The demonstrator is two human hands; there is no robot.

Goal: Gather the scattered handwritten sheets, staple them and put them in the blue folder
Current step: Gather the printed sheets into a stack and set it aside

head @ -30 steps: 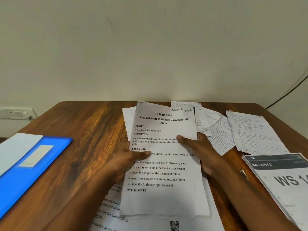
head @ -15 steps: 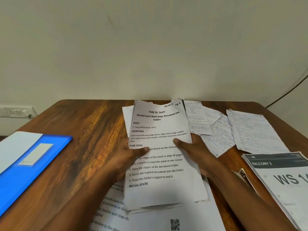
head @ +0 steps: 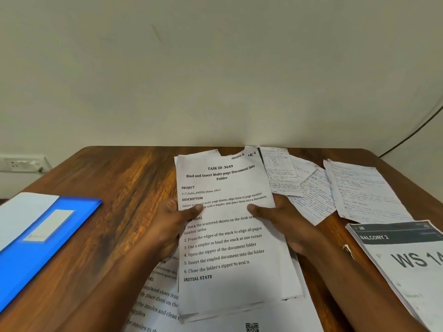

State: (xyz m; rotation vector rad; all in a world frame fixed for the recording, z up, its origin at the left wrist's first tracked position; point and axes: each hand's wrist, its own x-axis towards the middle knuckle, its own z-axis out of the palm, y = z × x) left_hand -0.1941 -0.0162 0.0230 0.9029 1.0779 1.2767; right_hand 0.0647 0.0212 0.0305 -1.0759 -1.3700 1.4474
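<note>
— Fingers (head: 191,210) and thumbs of both hands are clamped round the printed stack (head: 230,236); handwritten sheets (head: 311,195) lie scattered just right.

— Gathering stage, it is judged; those sheets must be collected next, blue folder (head: 36,248) far left.

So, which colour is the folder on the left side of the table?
Blue: the folder bears a pale label, seen in the head view.

Person, head view: two bare forearms entering from the bottom edge, no sleeves in view. Left hand (head: 167,226) and right hand (head: 285,221) bare: no gloves, no rings and no watch visible. Thumbnails short and unpainted.
</note>
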